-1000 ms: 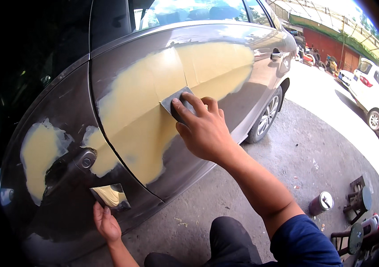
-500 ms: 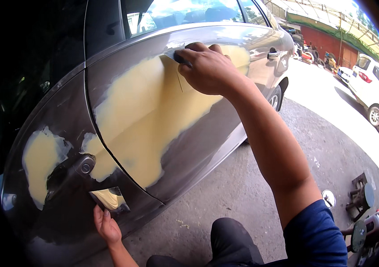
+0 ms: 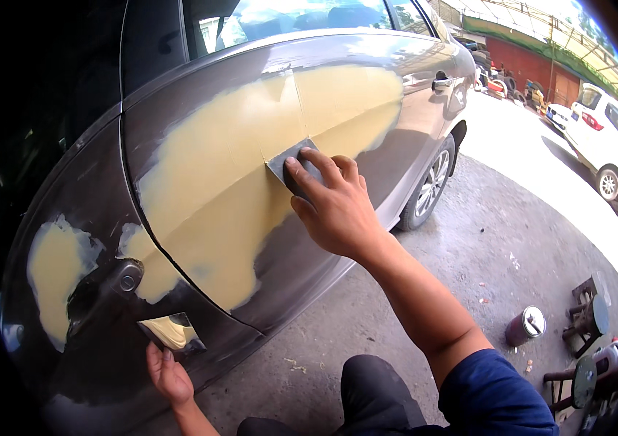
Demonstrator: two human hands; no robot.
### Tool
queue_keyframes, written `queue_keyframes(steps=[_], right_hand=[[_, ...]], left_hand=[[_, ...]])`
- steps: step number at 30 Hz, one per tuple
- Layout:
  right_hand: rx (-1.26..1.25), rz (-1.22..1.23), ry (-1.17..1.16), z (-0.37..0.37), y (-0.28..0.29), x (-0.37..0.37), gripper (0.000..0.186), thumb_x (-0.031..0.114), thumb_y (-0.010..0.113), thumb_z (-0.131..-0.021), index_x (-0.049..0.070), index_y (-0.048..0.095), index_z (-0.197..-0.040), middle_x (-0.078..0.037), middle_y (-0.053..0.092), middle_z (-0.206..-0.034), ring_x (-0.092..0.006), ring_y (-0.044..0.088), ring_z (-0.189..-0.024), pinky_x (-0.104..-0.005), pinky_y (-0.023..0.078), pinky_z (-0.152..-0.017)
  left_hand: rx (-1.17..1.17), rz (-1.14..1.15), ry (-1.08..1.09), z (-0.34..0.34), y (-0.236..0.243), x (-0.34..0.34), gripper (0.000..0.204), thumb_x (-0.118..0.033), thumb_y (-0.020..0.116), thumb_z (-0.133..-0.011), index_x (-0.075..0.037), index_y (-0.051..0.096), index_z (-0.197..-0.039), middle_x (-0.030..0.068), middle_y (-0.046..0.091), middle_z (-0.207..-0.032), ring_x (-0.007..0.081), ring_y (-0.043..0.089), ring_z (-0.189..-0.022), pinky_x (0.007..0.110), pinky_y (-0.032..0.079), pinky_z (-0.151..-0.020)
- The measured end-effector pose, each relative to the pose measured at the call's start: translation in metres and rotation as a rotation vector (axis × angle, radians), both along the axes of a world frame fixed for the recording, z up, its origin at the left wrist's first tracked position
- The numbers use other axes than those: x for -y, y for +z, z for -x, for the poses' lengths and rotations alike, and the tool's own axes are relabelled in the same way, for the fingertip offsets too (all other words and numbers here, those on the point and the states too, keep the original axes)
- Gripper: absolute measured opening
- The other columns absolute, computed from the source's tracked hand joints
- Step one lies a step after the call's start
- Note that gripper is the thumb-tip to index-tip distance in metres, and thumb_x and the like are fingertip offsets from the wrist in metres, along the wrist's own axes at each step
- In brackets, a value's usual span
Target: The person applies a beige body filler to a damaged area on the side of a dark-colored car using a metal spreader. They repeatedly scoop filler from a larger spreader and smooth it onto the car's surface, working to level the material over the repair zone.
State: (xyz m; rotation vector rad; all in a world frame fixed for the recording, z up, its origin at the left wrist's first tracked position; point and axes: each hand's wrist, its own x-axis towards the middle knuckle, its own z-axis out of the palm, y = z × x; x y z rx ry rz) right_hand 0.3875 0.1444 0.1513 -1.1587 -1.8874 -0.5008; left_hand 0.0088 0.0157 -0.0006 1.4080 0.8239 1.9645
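A dark grey car door (image 3: 338,240) carries a wide patch of yellow body filler (image 3: 229,174). My right hand (image 3: 334,207) presses a flat grey spreader (image 3: 289,163) against the filler near the middle of the door. My left hand (image 3: 167,378) holds a second flat metal blade (image 3: 171,330) loaded with yellow filler, low against the neighbouring door, just below its handle (image 3: 116,280). More filler patches (image 3: 55,269) sit left of that handle.
A small can (image 3: 525,325) stands on the concrete ground at the right, next to metal stands and tools (image 3: 585,349). A white car (image 3: 610,149) is parked at the far right. The grey car's rear wheel (image 3: 431,187) is behind my right hand.
My right hand swept the spreader from mid-door up to the top edge of the filler, then drew it back down to the middle. My left hand stayed low with its blade.
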Motion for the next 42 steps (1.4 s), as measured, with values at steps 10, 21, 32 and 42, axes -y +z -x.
queue_keyframes(steps=[10, 21, 32, 42], right_hand=[[-0.011, 0.063, -0.07, -0.027, 0.091, -0.022, 0.048, 0.031, 0.051, -0.094, 0.018, 0.056, -0.139, -0.009, 0.05, -0.145, -0.0403, 0.048, -0.123, -0.0526, 0.044, -0.099], [0.027, 0.071, -0.026, -0.007, 0.077, -0.016, 0.047, 0.026, 0.054, -0.092, 0.017, 0.056, -0.139, -0.009, 0.051, -0.141, -0.041, 0.051, -0.116, -0.0528, 0.047, -0.094], [0.031, 0.025, -0.048, -0.025, 0.027, 0.005, 0.048, 0.028, 0.06, -0.09, 0.018, 0.056, -0.137, -0.007, 0.05, -0.142, -0.04, 0.048, -0.118, -0.0519, 0.044, -0.095], [0.092, 0.267, -0.109, -0.009, 0.13, -0.02, 0.047, 0.032, 0.05, -0.096, 0.019, 0.055, -0.14, -0.007, 0.049, -0.145, -0.0397, 0.049, -0.123, -0.0499, 0.044, -0.101]], left_hand=[[0.002, 0.018, 0.046, -0.003, 0.002, -0.001, 0.038, -0.006, 0.046, -0.096, 0.011, 0.049, -0.131, 0.0192, 0.058, -0.13, 0.0237, 0.053, -0.123, 0.035, 0.037, -0.107], [-0.021, 0.012, 0.049, -0.004, 0.003, 0.003, 0.04, -0.008, 0.048, -0.095, 0.011, 0.05, -0.131, 0.0198, 0.058, -0.13, 0.0244, 0.054, -0.122, 0.036, 0.037, -0.106], [0.016, 0.012, 0.022, 0.001, -0.002, 0.002, 0.038, -0.005, 0.047, -0.096, 0.01, 0.049, -0.132, 0.019, 0.057, -0.132, 0.0243, 0.053, -0.124, 0.036, 0.037, -0.107], [0.013, 0.015, 0.047, 0.0, -0.002, 0.002, 0.038, -0.005, 0.047, -0.097, 0.01, 0.049, -0.132, 0.0193, 0.057, -0.133, 0.0246, 0.053, -0.125, 0.037, 0.037, -0.108]])
